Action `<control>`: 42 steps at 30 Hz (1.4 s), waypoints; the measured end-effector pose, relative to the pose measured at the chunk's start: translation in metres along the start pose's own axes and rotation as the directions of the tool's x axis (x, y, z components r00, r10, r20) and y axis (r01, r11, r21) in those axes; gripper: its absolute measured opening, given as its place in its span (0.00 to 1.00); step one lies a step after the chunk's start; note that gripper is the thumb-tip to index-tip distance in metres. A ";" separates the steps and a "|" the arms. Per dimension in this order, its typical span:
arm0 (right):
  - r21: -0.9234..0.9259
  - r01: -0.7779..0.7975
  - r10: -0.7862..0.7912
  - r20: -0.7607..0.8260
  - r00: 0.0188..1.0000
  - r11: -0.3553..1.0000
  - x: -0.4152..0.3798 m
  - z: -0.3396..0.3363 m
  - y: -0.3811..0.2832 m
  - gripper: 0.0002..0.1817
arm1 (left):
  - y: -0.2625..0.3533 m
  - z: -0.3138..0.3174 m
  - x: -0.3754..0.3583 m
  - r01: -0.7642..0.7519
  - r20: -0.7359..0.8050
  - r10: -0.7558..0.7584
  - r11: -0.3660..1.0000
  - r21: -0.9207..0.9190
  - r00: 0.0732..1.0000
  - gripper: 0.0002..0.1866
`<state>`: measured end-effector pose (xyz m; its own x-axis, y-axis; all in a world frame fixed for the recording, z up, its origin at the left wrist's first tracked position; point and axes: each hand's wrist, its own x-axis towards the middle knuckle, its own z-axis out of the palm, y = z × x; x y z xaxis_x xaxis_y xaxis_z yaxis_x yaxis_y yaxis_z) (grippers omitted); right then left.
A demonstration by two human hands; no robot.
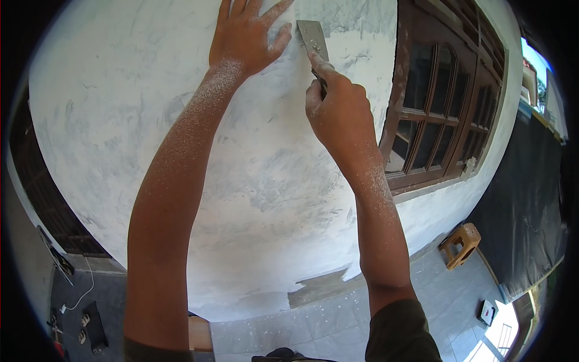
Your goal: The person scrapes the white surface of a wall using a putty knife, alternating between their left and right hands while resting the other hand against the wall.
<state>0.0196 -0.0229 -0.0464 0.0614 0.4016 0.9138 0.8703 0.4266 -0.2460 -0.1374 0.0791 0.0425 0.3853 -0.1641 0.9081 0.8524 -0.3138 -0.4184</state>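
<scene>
My right hand (339, 108) is closed around the dark handle of a putty knife (313, 39), its index finger stretched along the back of the blade. The flat metal blade lies against the white, patchy wall (259, 175) near the top of the view. To the left of the knife, my left hand (244, 36) is raised against the wall with its fingers spread and nothing in it. White dust covers parts of both wrists and forearms.
A brown wooden window (431, 114) is right of my right hand. Below, a brown stool (461, 244) stands on the grey tiled floor (338, 323). Black sheeting (518, 199) hangs at far right. A white cable (84, 292) lies at lower left.
</scene>
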 end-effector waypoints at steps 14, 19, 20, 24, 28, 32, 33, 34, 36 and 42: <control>0.079 0.083 -0.074 -0.115 0.991 0.993 0.043 0.000 -0.004 0.22 | 0.001 0.003 -0.001 0.023 0.025 -0.023 1.000 0.008 0.999 0.31; 0.026 -0.007 0.006 0.004 1.000 1.000 0.021 -0.008 -0.006 0.21 | 0.000 0.003 -0.001 0.021 0.007 -0.021 1.000 0.019 1.000 0.32; 0.003 0.012 -0.012 -0.005 1.000 1.000 0.009 -0.003 -0.001 0.21 | 0.000 0.003 -0.001 0.021 0.001 -0.021 1.000 0.016 1.000 0.32; 0.056 0.012 -0.010 -0.023 1.000 0.998 0.038 -0.007 -0.004 0.21 | 0.000 0.003 -0.001 0.024 0.014 -0.024 0.999 0.023 1.000 0.32; 0.019 0.014 -0.013 -0.038 0.999 1.000 0.030 -0.006 -0.005 0.21 | -0.001 0.002 0.000 0.031 0.017 -0.031 0.999 0.017 0.999 0.32; -0.007 0.011 -0.011 -0.033 0.999 1.000 0.011 0.004 0.005 0.23 | 0.000 0.003 0.002 0.033 -0.004 -0.033 0.999 0.017 0.999 0.32; 0.020 -0.002 0.002 -0.020 1.000 1.000 0.028 -0.001 0.000 0.23 | 0.000 0.002 0.002 0.033 -0.003 -0.033 0.999 0.027 0.999 0.32; 0.046 0.046 -0.044 -0.060 0.997 0.998 0.042 -0.004 -0.005 0.22 | 0.000 0.003 0.000 0.027 0.006 -0.027 0.999 0.037 1.000 0.32; 0.079 0.060 -0.053 -0.086 0.995 0.995 0.052 -0.007 -0.008 0.22 | -0.001 0.003 -0.001 0.018 0.007 -0.018 0.999 0.036 1.000 0.32; -0.018 0.045 -0.045 -0.030 0.999 0.999 0.015 -0.002 0.004 0.22 | 0.001 0.001 0.000 0.036 0.016 -0.036 0.999 0.015 0.999 0.32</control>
<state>0.0252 -0.0163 -0.0330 0.0366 0.3575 0.9332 0.8809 0.4294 -0.1990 -0.1363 0.0795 0.0421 0.3598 -0.1374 0.9229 0.8708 -0.3056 -0.3850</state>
